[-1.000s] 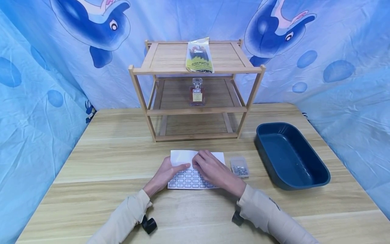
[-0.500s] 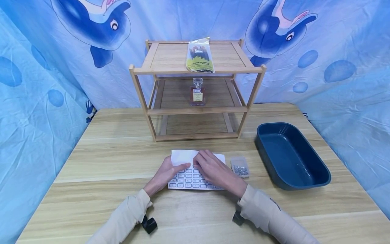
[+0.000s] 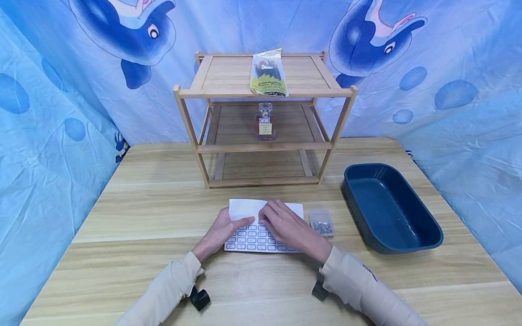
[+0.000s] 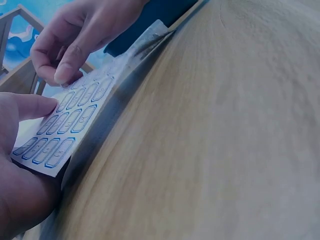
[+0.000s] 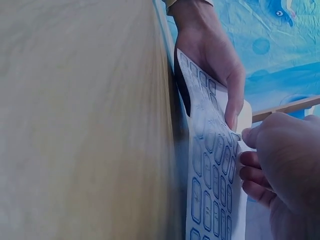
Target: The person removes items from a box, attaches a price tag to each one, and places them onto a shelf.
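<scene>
A white sheet of label stickers (image 3: 251, 241), printed with rows of blue-outlined labels, is held just above the table. My left hand (image 3: 220, 230) grips its left side, thumb on top and the other fingers underneath. Over the sheet's upper middle, my right hand (image 3: 286, 228) has its fingers curled, the tips at the top row of labels. In the right wrist view, the thumb and fingertip meet at the edge of a small sticker (image 5: 236, 136) that seems to be lifting. The left thumb (image 4: 40, 106) presses close by in the left wrist view.
Right of the sheet lies a small clear box (image 3: 322, 222) of metal bits. Beyond it stands a deep blue basin (image 3: 424, 235). A wooden shelf (image 3: 265, 182) at the back holds a perfume bottle (image 3: 265, 127) and a brush packet (image 3: 268, 81), both with labels.
Both hands stay almost in place on the sheet. The sheet's right edge has shifted very slightly to the right.
</scene>
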The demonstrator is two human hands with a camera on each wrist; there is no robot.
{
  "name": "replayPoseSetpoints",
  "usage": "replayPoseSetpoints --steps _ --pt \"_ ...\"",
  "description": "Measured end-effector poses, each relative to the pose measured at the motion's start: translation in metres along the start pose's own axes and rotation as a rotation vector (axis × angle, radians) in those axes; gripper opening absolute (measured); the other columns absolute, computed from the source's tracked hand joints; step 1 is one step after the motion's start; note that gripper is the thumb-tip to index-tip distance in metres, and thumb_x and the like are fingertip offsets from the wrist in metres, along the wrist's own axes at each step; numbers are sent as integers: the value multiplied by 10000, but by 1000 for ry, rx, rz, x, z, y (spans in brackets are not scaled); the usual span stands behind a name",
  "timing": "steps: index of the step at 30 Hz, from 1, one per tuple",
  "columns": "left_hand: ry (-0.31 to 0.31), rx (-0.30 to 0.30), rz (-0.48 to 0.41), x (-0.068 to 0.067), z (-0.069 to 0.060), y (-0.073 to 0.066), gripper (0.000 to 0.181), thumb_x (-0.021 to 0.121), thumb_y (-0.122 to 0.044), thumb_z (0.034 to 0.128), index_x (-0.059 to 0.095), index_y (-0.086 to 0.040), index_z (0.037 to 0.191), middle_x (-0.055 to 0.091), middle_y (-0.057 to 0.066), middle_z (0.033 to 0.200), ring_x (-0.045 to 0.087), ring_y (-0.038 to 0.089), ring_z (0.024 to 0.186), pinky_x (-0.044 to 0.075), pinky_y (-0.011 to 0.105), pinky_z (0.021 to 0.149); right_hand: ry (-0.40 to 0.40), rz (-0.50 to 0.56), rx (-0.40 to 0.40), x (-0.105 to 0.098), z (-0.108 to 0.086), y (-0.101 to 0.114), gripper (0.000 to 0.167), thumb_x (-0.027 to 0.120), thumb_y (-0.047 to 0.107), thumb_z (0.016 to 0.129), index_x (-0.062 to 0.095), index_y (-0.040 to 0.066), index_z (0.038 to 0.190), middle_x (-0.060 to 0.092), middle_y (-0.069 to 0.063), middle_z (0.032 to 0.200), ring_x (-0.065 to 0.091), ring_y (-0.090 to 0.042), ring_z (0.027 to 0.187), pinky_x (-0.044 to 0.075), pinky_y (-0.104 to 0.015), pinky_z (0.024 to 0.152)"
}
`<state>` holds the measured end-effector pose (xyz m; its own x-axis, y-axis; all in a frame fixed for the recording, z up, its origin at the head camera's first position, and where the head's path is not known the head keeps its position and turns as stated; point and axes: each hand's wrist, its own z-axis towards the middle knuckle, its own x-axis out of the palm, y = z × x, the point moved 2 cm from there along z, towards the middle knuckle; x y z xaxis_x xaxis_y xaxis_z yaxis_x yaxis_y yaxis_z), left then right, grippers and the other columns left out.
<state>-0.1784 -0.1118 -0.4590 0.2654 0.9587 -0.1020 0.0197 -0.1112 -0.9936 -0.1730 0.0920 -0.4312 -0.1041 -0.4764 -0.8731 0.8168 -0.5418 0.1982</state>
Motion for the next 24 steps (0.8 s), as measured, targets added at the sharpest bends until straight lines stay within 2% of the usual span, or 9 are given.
replayPoseSetpoints --steps 5,15,24 --pt "11 1 -24 0 0 0 425 740 -112 934 602 70 1292 732 125 1101 700 184 963 549 286 895 4 21 53 -3 -1 -2 180 668 136 1008 634 57 1166 623 -43 1079 584 -197 1012 537 -340 905" --pt "-14 -1 -12 -1 -1 0 424 755 -105 923 601 64 1279 731 110 1073 694 181 963 542 293 908 -15 30 25 -1 -3 -4 127 712 135 977 648 64 1059 604 -41 1037 570 -195 965 539 -334 835" --pt "35 10 -55 -1 -2 0 393 710 -108 957 587 75 1283 742 130 1034 723 181 904 582 290 839 27 34 124 -3 -3 -2 205 727 185 974 646 73 1125 603 -32 1070 567 -190 992 539 -339 858"
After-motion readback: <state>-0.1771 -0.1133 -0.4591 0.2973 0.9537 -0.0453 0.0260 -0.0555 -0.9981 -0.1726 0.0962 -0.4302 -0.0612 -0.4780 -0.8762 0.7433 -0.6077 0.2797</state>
